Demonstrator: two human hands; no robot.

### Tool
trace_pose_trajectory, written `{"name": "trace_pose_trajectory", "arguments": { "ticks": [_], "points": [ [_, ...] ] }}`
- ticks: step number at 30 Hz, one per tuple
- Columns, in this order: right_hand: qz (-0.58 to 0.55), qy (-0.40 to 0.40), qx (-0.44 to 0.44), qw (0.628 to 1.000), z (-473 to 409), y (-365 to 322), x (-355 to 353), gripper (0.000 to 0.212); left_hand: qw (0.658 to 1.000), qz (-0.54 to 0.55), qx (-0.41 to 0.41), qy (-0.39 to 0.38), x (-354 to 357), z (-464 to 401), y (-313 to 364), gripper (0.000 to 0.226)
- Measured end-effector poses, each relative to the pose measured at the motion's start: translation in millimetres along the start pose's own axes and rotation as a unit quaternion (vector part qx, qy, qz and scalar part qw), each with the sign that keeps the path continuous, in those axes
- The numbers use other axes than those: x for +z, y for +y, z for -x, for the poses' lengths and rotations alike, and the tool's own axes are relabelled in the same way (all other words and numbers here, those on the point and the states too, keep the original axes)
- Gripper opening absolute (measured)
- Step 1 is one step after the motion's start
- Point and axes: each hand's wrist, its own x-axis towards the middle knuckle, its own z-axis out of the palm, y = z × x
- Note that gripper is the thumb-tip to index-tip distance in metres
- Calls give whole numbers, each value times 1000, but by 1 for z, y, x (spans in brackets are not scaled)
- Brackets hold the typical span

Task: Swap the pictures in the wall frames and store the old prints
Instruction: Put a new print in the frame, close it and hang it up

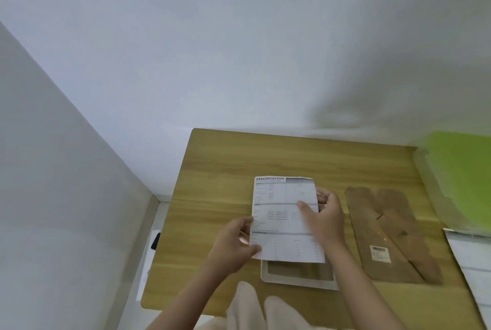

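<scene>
- Paper first: a white printed sheet headed "SPECIFICATION" [285,219] is held over a pale, white-rimmed rectangular picture frame [297,275] that lies flat on the light wooden table [212,170]. Only the frame's near end shows below the sheet.
- The left hand [233,243] pinches the sheet's left edge between thumb and curled fingers.
- The right hand [322,216] grips the sheet's right edge, thumb lying across the printed face and fingers wrapped behind.
- The sheet looks thin and light and will likely bend or crease at once if squeezed. Its top right corner already looks slightly worn or curled. Holding both long edges, as here, seems the soundest grip because it keeps the sheet taut and flat.
- The frame looks rigid. I would take it by its rim rather than its centre, since any glazing there could be fragile and show fingerprints. Whether it has glass cannot be told.
- To the right, apart from the frame, lies a brown fibreboard backing panel [390,234] with a small white barcode label. It looks stiff but thin, best lifted by an edge.
- At the far right sit a bright green sheet [462,175] and, nearer, the corner of another pale print [475,263]. Both are cut off by the picture's edge.
- My judgement: the sheet is being lined up with the frame opening.
</scene>
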Motion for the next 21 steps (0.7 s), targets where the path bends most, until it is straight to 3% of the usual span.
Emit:
{"name": "trace_pose_trajectory", "arguments": {
  "ticks": [10, 21],
  "points": [
    [176, -5, -31, 984, 7, 44, -23, 46, 998, -65, 1, -7, 41, 11, 0, 59],
    [211, 2, -23, 977, 12, 56, -30, 54, 992, -109, 58, -17, 45, 14, -7, 65]
  ]
}}
